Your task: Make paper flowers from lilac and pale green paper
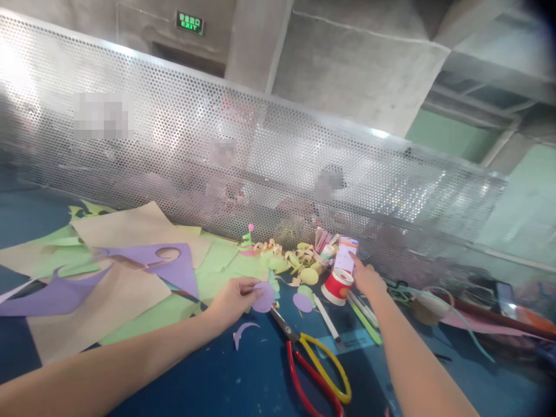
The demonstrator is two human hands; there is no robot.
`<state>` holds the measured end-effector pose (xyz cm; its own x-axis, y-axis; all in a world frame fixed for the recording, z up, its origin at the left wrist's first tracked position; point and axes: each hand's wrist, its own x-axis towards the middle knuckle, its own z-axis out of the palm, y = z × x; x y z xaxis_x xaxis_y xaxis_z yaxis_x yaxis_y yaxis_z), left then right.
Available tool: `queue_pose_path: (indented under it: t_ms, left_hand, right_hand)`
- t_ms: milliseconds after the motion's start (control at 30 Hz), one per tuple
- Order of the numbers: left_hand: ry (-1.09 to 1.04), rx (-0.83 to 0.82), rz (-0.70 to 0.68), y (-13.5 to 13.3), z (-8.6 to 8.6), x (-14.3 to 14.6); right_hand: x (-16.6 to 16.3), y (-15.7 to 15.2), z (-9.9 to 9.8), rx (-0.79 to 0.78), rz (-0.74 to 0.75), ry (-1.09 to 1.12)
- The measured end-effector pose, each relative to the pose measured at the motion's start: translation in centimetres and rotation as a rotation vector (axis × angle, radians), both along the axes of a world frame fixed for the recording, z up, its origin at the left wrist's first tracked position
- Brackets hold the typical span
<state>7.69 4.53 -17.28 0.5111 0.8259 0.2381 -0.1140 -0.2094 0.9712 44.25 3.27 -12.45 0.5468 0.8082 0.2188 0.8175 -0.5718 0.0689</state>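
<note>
Left of the scissors [296, 337], well apart from them, beige sheets [125, 229] and a cut purple sheet [178, 266] overlap on the blue counter [195, 382]; keeping work off this pile should spare the loose edges from creasing. Nearer to the scissors on that side, the left hand [237, 300] pinches a purple disc [264, 298] between thumb and fingers by its left edge, flat face toward the camera, just beside the blade tips. A light pinch at the rim seems best here, since thin paper would likely bend under a firmer grip. The left forearm comes in low from the lower left corner, wrist nearly straight. Short of the disc, left of the scissors, lies a purple crescent scrap [244, 331]. Beyond the scissors and slightly right, a second purple disc [303, 302] lies in front of a pale green one [307, 289]. Farther right and beyond, a red roll [336, 292] stands before a white packet [345, 255]. The right hand [369, 281], beyond and right of the scissors, has its index finger extended to the packet's edge, the other fingers curled; whether it grips cannot be told. Its forearm slants in from the lower right, so keeping the wrist clear of the roll would probably avoid knocking it.
</note>
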Motion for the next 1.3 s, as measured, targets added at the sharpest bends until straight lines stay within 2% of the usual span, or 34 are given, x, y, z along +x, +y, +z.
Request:
queue_pose_path:
  t_ms: [433,533,667,800,900,933,967,1033,1133,1300]
  left_hand:
    - [-0.012,-0.006,-0.009,0.2,-0.3,0.0]
    - [-0.005,-0.001,0.013,0.4,-0.5,-0.1]
    - [-0.029,-0.004,0.012,0.4,-0.4,-0.1]
    - [-0.09,-0.078,0.06,0.0,0.0,-0.3]
    - [-0.178,-0.181,0.123,0.0,0.6,-0.6]
    - [-0.199,-0.202,0.139,0.1,0.9,-0.8]
    - [-0.22,-0.22,0.153,0.2,1.1,-0.9]
    - [-0.261,-0.259,0.174,0.5,1.7,-1.2]
    - [-0.325,-0.314,0.179,0.6,2.7,-1.6]
    - [-0.399,-0.361,0.136,-0.3,4.9,-2.0]
  right_hand:
    - [-1.4,-1.3,0.2,-0.025,0.005,0.06]
    - [-1.9,-2.0,1.2,-0.007,-0.027,0.076]
    - [-2.9,-3.8,4.0,-0.029,-0.076,0.108]
    - [-6.6,-6.8,6.1,-0.186,0.082,0.247]
    - [-11.4,-9.0,6.0,-0.372,0.286,0.464]
    - [-13.0,-9.6,5.7,-0.513,0.429,0.582]
    - [-14.5,-10.2,5.4,-0.59,0.503,0.613]
    - [-16.9,-11.1,4.6,-0.582,0.501,0.403]
    - [-19.0,-12.2,3.9,-0.488,0.469,0.241]
    - [-20.3,-13.1,3.5,-0.451,0.495,0.325]
